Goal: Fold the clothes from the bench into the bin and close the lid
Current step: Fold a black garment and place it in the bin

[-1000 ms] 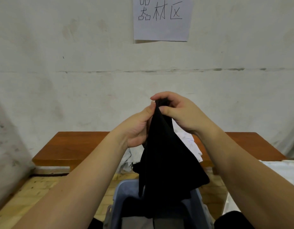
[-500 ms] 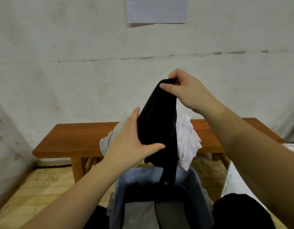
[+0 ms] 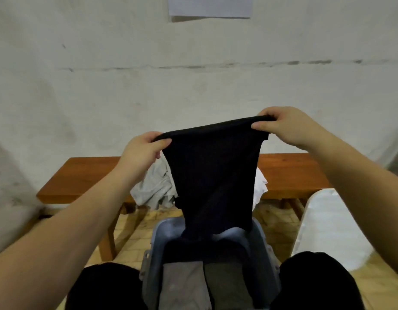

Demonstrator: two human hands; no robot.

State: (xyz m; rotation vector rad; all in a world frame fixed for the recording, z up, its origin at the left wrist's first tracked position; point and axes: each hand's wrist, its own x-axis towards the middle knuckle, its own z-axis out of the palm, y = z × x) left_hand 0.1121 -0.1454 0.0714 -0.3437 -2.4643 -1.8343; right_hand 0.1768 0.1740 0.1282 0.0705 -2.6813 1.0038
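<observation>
A black garment [image 3: 212, 177] hangs spread in the air above the blue-grey bin [image 3: 264, 238]. My left hand [image 3: 141, 154] pinches its upper left corner and my right hand [image 3: 287, 127] grips its upper right corner, slightly higher. The garment's lower end dips into the bin, where folded grey and dark pieces [image 3: 204, 285] lie side by side. Behind the garment, crumpled white and grey clothes [image 3: 155, 189] sit on the wooden bench [image 3: 81, 175].
A plastered wall with a paper sheet [image 3: 210, 6] stands behind the bench. A white padded surface [image 3: 332, 229] lies at the right. My knees in black [image 3: 314, 283] flank the bin on the tiled floor [image 3: 135, 238].
My hands went from bunched together at the garment's top to wide apart. The left hand slid down the cloth, then took a corner, and the garment now hangs stretched flat.
</observation>
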